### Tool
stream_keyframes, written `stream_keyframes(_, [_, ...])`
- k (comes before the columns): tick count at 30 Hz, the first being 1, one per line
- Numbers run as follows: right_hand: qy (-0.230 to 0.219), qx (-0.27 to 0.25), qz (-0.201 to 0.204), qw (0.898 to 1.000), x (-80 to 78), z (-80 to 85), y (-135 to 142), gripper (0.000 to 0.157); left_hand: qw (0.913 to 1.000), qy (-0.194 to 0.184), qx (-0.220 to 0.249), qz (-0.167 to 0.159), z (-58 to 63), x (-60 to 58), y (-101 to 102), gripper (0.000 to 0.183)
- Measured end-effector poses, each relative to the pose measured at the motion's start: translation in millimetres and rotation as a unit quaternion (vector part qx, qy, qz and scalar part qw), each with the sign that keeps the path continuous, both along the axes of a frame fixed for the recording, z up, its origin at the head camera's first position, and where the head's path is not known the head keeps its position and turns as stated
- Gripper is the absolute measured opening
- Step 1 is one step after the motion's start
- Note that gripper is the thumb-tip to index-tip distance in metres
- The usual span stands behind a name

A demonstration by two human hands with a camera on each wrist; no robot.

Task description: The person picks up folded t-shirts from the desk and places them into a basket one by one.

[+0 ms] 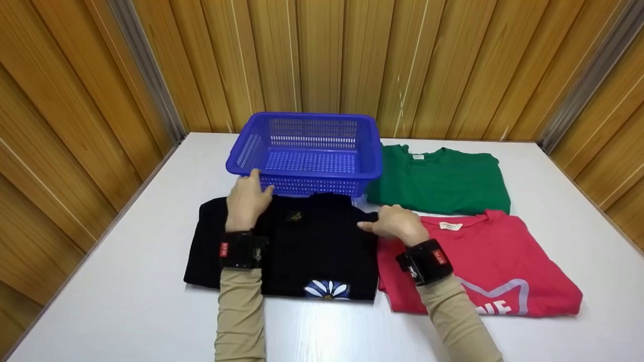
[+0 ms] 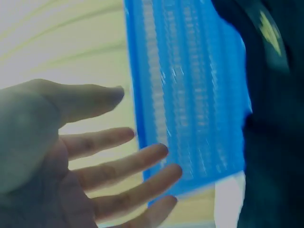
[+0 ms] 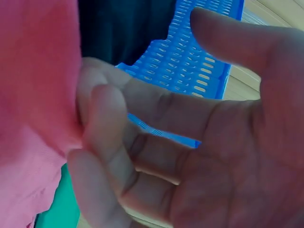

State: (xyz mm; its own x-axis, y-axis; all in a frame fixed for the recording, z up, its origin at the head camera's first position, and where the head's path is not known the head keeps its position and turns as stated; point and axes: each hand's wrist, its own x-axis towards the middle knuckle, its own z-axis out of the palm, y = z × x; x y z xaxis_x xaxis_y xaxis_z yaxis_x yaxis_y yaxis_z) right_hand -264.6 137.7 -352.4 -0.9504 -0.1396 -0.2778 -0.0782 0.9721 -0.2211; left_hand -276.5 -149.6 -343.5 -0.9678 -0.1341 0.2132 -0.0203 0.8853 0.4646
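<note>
Left hand (image 1: 246,201) spread, right hand (image 1: 397,223) curled

The table (image 1: 126,301) runs under both hands. The red shirt (image 1: 508,251) lies beneath the right hand and stretches off to its right. The black shirt (image 1: 322,246) lies under the left hand and fills the space between the two. Just ahead of the left hand stands the basket (image 1: 312,174), reaching rightward. The green shirt (image 1: 443,181) lies ahead and to the right of the right hand. The left hand is released. The right hand's fingers curl at the red shirt, thumb apart; whether they grasp it, I cannot tell. Between the wrists, a flower print (image 1: 327,288) shows. Just right of the right hand is a pale label (image 1: 450,226).
</note>
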Motion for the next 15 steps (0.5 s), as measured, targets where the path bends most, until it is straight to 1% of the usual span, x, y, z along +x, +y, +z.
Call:
stream_keyframes(2, [-0.004, 0.004, -0.005, 1.000, 0.1, -2.5, -0.4, 0.066, 0.9991, -0.030, 0.027, 0.010, -2.6, 1.6, -14.4, 0.053])
stream_keyframes(4, [-0.005, 0.003, -0.015, 1.000, 0.1, -5.6, -1.9, 0.066, 0.9964, -0.060, 0.053, 0.028, -4.4, 4.3, -28.0, 0.058])
stream_keyframes(7, [-0.006, -0.001, -0.035, 0.999, 0.8, -10.2, -7.8, 0.067, 0.9895, -0.102, 0.071, 0.073, -6.9, 10.4, -45.4, 0.063])
stream_keyframes(10, [-0.006, -0.001, -0.048, 0.999, 2.3, -13.9, -15.9, 0.069, 0.9774, -0.156, 0.069, 0.124, -10.0, 16.7, -57.5, 0.065])
stream_keyframes(12, [-0.002, 0.005, -0.052, 0.999, 3.5, -15.8, -21.1, 0.069, 0.9683, -0.187, 0.069, 0.151, -13.3, 19.4, -62.3, 0.063])
stream_keyframes(13, [0.002, 0.009, -0.053, 0.999, 4.0, -16.8, -23.3, 0.069, 0.9635, -0.197, 0.073, 0.165, -15.3, 20.0, -63.9, 0.061])
stream_keyframes(15, [0.017, 0.016, -0.056, 0.998, 5.2, -17.9, -27.5, 0.070, 0.9553, -0.202, 0.087, 0.197, -19.7, 20.4, -65.7, 0.059])
